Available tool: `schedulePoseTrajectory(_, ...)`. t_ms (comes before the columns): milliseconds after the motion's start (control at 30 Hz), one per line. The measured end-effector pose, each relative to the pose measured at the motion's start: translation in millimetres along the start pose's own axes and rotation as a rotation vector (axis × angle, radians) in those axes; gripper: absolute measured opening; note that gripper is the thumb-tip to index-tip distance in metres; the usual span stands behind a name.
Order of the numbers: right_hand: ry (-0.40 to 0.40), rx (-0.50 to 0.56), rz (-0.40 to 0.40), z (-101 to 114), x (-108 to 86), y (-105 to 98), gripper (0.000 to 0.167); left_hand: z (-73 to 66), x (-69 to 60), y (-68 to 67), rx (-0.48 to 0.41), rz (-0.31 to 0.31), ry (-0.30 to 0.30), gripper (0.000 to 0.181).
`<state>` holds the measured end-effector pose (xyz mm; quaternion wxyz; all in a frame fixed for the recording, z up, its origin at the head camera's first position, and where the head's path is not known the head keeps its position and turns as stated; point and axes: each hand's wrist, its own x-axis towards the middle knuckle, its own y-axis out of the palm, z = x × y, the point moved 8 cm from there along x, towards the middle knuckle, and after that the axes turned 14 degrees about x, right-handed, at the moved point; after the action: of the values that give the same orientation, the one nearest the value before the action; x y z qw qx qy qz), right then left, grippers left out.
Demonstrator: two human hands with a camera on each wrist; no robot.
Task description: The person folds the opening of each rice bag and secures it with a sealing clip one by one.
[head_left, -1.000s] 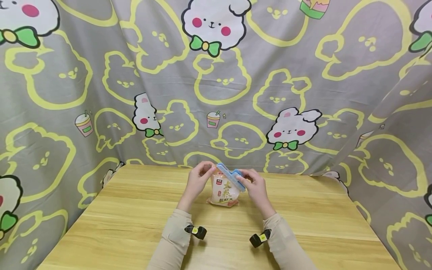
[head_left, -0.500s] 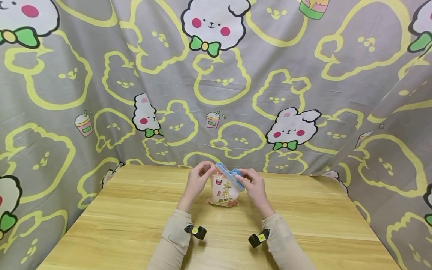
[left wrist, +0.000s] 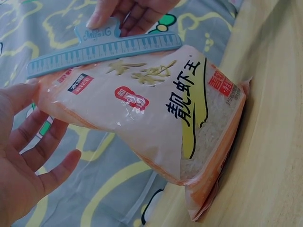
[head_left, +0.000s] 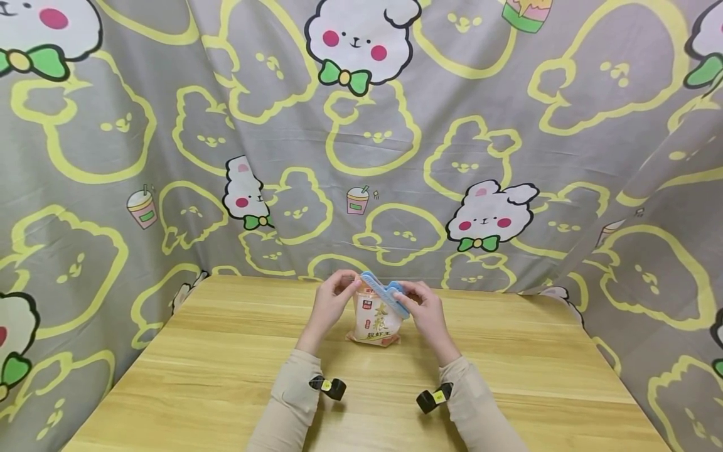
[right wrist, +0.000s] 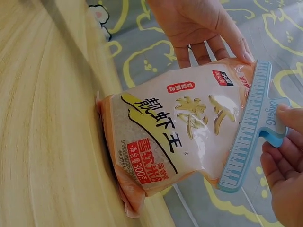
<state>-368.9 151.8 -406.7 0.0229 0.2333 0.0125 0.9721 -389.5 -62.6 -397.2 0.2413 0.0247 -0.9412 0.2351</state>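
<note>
A small bag of rice (head_left: 375, 319), white and orange with printed characters, stands upright on the wooden table. Across its top lies a light blue bag clip (right wrist: 248, 127) with a piano-key print, slanting down to the right in the head view. My left hand (head_left: 333, 304) pinches the bag's upper left corner between thumb and fingers, beside the clip's end. At the clip's handle, my right hand (head_left: 426, 311) pinches with its thumb in front and fingers behind. In the left wrist view, the clip's long bar (left wrist: 104, 52) spans the bag's top edge.
The wooden table (head_left: 214, 351) reaches back to a grey curtain (head_left: 282, 144) with cartoon rabbits, which also hangs at both sides. A black wrist camera (head_left: 329, 388) sits on the left sleeve, another black camera (head_left: 433, 398) on the right.
</note>
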Motion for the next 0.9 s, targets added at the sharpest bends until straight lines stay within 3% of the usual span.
schedulePoseTrajectory(133,0.042,0.013,-0.001,-4,0.7,-1,0.028,-3.6,-0.1,0.3,0.013,0.02,-0.009,0.016)
schedulePoseTrajectory(267,0.083,0.028,0.004,-6,1.1,0,0.031,-21.0,-4.1,-6.0,0.026,0.047,-0.002,0.017)
schedulePoseTrajectory(367,0.119,0.024,0.022,7,-1.3,3,0.032,-31.7,-7.2,-10.4,0.026,0.048,0.002,0.017)
schedulePoseTrajectory(500,0.115,0.04,0.035,5,-0.6,3,0.032,-13.6,-2.7,-4.5,0.021,0.038,-0.001,0.02)
schedulePoseTrajectory(600,0.09,0.063,0.035,-9,2.5,0,0.034,1.1,1.2,0.1,0.02,0.031,0.004,0.022)
schedulePoseTrajectory(900,0.084,0.091,0.028,-9,2.8,-1,0.036,2.2,1.7,0.5,0.037,0.027,-0.007,0.02)
